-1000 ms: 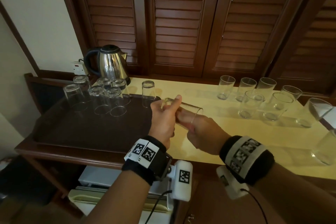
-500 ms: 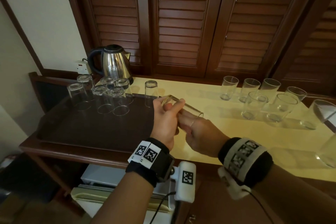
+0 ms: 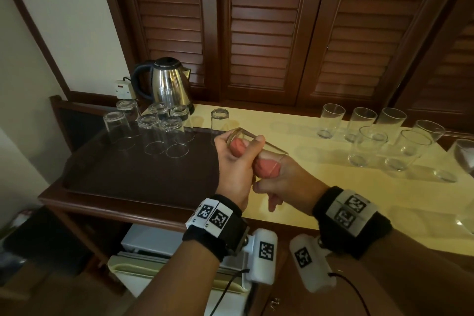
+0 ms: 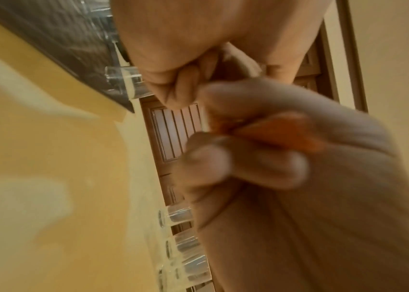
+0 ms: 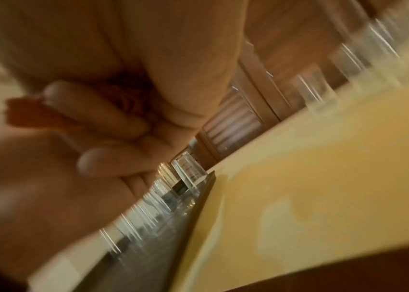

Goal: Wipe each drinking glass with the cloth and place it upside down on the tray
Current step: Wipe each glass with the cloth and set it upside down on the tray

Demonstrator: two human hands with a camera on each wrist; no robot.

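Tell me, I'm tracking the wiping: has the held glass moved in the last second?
Yes, the held glass edged left; its base now overlaps the lone upturned glass.

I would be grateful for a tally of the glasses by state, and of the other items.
Upside-down glasses on tray: 7
Upright glasses on counter: 8, two cut off by the frame edge
Held glass in left hand: 1
Pink cloth in right hand: 1
Kettle: 1
Tray: 1
Total: 19

A hotel room's refreshment counter: electric kettle, tray of tumblers, mini-fridge beneath, louvered wooden doors behind.
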